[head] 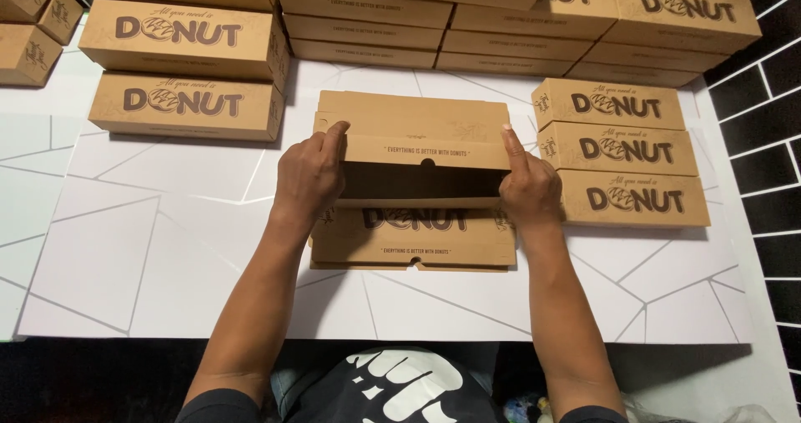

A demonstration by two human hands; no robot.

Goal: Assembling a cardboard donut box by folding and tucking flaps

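While both hands' fingers [334, 131] grip the half-folded brown box [415, 181], its dark inside seems empty.

surface: white table [150, 256] | on it: stacked brown boxes [622, 152], one half-folded box [415, 239]

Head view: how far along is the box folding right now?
Done: closed brown boxes sit stacked left, behind and right on the white table. In hand: left hand and right hand hold a half-formed box, its dark inside open. Left: its lid flap lies flat, unclosed.
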